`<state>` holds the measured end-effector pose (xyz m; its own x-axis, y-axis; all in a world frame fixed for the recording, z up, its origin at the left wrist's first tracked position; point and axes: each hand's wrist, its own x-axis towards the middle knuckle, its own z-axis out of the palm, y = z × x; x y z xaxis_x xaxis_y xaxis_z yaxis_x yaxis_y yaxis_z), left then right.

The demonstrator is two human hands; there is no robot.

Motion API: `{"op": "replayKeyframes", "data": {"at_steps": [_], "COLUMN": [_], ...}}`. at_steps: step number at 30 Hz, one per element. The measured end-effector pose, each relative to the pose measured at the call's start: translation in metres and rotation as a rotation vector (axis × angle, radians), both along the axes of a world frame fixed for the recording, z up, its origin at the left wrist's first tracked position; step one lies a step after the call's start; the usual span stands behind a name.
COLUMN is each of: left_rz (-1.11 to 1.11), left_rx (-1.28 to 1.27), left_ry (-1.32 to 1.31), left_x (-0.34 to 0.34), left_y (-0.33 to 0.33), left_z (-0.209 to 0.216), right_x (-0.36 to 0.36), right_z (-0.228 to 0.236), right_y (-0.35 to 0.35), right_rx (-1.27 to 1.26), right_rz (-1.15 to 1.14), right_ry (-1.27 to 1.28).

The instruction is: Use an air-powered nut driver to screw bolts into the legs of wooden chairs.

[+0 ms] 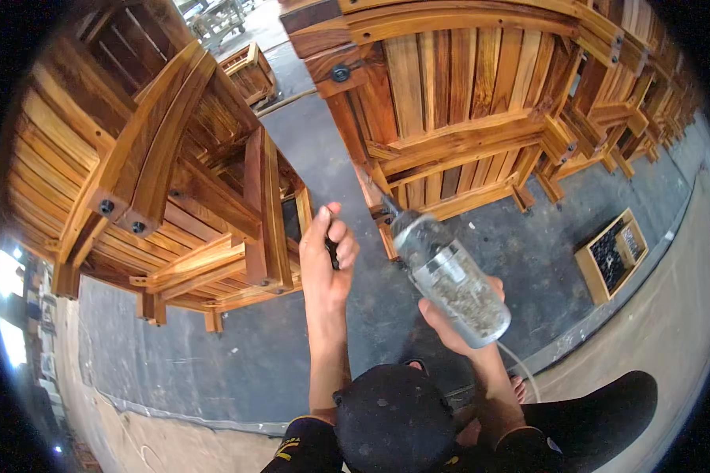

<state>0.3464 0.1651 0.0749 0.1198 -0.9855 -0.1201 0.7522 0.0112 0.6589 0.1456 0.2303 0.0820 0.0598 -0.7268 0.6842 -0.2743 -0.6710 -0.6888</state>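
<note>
Right hand (pixel 457 319): wrapped from below around a grey power tool (pixel 450 276), tip pressed to the lower leg of the wooden chair (pixel 457 102) ahead.
Left hand (pixel 326 256): raised, fingers curled shut on a small dark object (pixel 332 251), just beside the tool.
Nearby: open wooden box (pixel 611 254) on the floor, right.

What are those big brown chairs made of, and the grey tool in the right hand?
The folded chairs look like solid wood with a warm, glossy oiled or varnished finish: grain lines show on the slats, and dark bolt heads look like metal. The tool in the right hand seems to be dull grey metal, scuffed and speckled, though blur makes that uncertain.
</note>
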Motion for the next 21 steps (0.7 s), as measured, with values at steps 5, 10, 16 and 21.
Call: {"op": "replayKeyframes", "data": {"at_steps": [5,10,16,21], "left_rz": [-0.205,-0.282,-0.353,-0.391], "left_rx": [0.249,0.397,0.414,0.46], "left_ry": [-0.018,0.058,0.027,0.002], "left_x": [-0.027,-0.043,-0.048,-0.051], "left_y": [0.04,0.072,0.085,0.096], "left_z": [-0.059,-0.103,-0.115,-0.126], "right_x": [0.009,0.004,0.013,0.024], "right_z": [0.022,0.054,0.06,0.074], "right_y": [-0.018,-0.025,-0.029,-0.026], "right_rx": [0.218,0.183,0.279,-0.023], "right_rz": [-0.016,-0.147,-0.155,-0.16], "right_ry": [-0.13,0.058,-0.06,0.097]}}
